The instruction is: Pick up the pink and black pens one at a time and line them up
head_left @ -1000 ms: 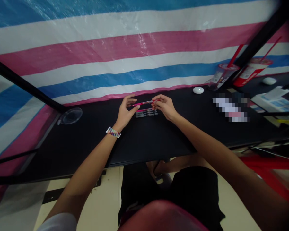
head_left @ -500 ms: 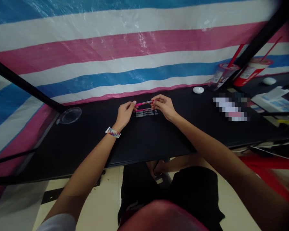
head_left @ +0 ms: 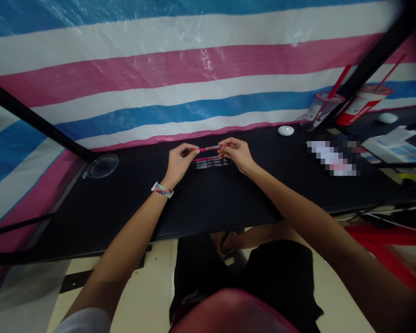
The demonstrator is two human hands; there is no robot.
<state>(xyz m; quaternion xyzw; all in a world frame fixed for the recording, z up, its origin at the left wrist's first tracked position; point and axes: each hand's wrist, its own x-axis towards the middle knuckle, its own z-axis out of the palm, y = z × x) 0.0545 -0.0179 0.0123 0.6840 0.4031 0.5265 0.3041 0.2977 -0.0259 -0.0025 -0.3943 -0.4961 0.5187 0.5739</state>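
Between my two hands a pink pen [head_left: 211, 148] with a clear middle is stretched sideways. My left hand [head_left: 179, 164] pinches its left end between thumb and fingers. The right end sits in the closed fingertips of my right hand [head_left: 237, 155]. Just on the near side of it, a row of pens lies on the black table [head_left: 208, 199]: one pink pen [head_left: 206, 159] and several dark clear-barrelled pens [head_left: 211, 163], side by side. My fingers partly hide the ends of the row.
A round clear plastic lid [head_left: 103, 166] lies at the left. To the right are a white computer mouse [head_left: 285, 131], a clear drink cup [head_left: 322, 108], a red and white cup [head_left: 364, 104] and a white box [head_left: 398, 143]. A striped sheet [head_left: 201, 69] hangs behind the table.
My left thumb and fingers have shifted slightly right along the pink pen, covering more of its left end. My right hand and the row of pens stay in place.
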